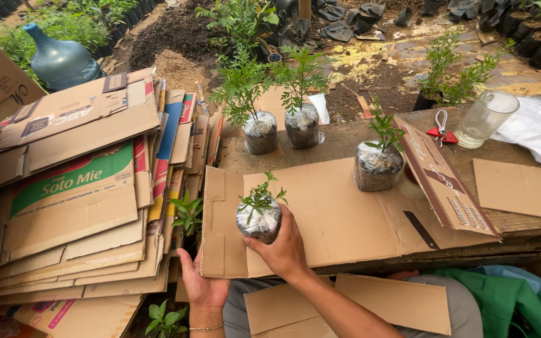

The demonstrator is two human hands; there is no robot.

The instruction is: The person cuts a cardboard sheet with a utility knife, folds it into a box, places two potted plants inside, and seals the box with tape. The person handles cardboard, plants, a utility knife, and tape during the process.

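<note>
My right hand (283,247) grips a small seedling (259,216) with its root ball wrapped in clear plastic, standing on a flattened brown cardboard sheet (339,219). My left hand (200,285) holds the sheet's near left edge from below. A third wrapped seedling (377,164) stands on the same sheet to the right. Two taller wrapped seedlings (261,128) (302,122) stand behind on the wooden table (339,141).
A large stack of flattened cardboard boxes (76,188) fills the left. A glass jug (486,119), red-handled scissors (441,131) and white plastic (536,128) lie at the right. A blue water bottle (61,59) and potted plants (452,81) stand beyond. Cardboard pieces (358,307) rest on my lap.
</note>
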